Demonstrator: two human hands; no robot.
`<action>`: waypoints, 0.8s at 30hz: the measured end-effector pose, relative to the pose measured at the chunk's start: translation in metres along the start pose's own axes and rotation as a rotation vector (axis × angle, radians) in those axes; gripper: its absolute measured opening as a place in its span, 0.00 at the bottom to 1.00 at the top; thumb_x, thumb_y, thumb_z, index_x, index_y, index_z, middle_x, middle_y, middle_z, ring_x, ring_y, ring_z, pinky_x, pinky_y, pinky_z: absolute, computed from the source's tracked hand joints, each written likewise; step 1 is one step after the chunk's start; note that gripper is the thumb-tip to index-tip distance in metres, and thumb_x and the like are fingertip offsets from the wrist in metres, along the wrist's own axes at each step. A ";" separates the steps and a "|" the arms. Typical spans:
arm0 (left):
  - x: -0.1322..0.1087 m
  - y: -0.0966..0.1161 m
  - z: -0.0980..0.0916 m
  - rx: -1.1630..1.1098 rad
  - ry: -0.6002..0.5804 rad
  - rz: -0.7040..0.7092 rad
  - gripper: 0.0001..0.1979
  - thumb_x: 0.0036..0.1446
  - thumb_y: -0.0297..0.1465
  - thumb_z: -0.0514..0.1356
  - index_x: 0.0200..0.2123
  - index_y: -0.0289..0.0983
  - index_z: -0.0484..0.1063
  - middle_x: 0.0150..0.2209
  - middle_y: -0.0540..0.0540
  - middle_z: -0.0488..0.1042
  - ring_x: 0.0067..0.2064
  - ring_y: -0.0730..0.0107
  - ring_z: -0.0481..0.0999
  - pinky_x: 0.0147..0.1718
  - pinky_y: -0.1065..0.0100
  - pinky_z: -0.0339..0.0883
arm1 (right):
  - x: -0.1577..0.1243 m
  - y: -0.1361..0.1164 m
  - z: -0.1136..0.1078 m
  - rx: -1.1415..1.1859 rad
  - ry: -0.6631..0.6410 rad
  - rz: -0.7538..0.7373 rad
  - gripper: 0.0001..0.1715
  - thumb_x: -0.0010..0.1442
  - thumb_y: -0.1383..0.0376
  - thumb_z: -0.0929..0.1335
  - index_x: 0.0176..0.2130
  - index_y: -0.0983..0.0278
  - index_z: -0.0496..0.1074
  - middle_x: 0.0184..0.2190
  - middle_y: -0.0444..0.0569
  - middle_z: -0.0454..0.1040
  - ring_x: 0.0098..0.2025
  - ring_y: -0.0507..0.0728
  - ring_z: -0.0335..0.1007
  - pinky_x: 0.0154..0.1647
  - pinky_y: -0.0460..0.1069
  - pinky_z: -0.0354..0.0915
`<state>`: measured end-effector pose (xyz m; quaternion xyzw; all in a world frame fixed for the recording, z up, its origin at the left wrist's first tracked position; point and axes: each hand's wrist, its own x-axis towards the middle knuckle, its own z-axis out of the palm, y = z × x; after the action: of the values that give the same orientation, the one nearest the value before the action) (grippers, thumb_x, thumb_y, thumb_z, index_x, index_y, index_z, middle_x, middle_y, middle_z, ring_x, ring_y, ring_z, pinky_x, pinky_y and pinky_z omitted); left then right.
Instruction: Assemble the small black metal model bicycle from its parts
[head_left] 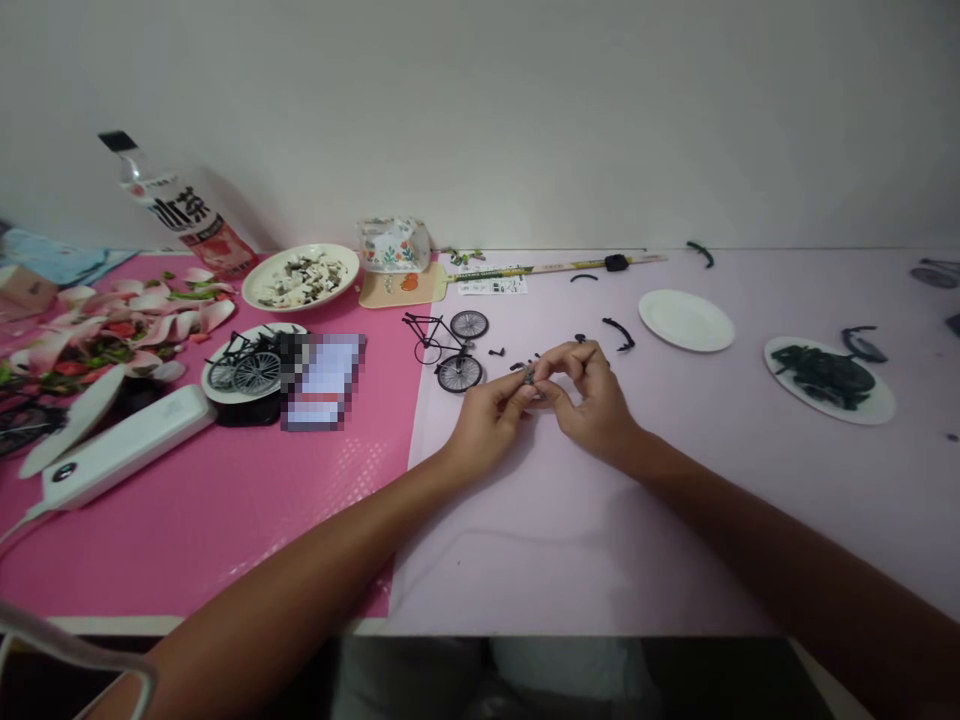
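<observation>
My left hand point(491, 412) and my right hand point(592, 395) meet over the pale lilac mat, fingers pinched together on a tiny grey metal part point(529, 375). Just left of them stands a small black model bicycle point(450, 350) with two spoked wheels. Several little black parts point(496, 352) lie loose beside it, and a curved black piece point(619, 334) lies behind my right hand.
A white plate point(686, 320) sits at the back, another plate with dark parts point(829, 378) to the right. On the pink mat point(225, 520) are a plate with more model bicycles point(251, 368), a bowl of scraps point(301, 277), a bottle point(176, 210), a white device point(124, 445) and pink petals point(112, 325).
</observation>
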<state>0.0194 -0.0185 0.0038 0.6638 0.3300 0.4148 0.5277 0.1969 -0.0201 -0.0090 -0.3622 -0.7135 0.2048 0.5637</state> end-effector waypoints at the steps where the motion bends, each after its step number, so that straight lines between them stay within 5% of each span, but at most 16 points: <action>1: 0.000 0.000 0.000 -0.004 0.002 -0.001 0.23 0.70 0.49 0.60 0.44 0.33 0.80 0.41 0.39 0.83 0.43 0.58 0.81 0.43 0.63 0.76 | 0.000 0.001 0.000 0.017 0.003 0.012 0.22 0.66 0.72 0.70 0.38 0.55 0.53 0.37 0.43 0.74 0.42 0.57 0.74 0.48 0.58 0.73; 10: 0.000 0.001 -0.002 0.053 0.020 0.036 0.23 0.71 0.46 0.58 0.50 0.33 0.83 0.45 0.38 0.86 0.47 0.53 0.83 0.43 0.62 0.77 | 0.002 -0.003 0.010 0.320 0.102 0.253 0.30 0.62 0.60 0.77 0.39 0.54 0.51 0.37 0.41 0.72 0.45 0.56 0.78 0.52 0.57 0.79; 24: -0.001 -0.002 -0.001 0.182 0.040 0.066 0.18 0.72 0.37 0.56 0.46 0.34 0.83 0.41 0.40 0.86 0.39 0.58 0.81 0.42 0.64 0.74 | 0.007 0.005 0.001 0.451 0.046 0.379 0.39 0.53 0.58 0.83 0.38 0.54 0.51 0.34 0.40 0.75 0.45 0.56 0.80 0.59 0.60 0.77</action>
<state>0.0181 -0.0190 0.0016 0.7112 0.3546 0.4135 0.4443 0.1964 -0.0116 -0.0088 -0.3592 -0.5567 0.4513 0.5978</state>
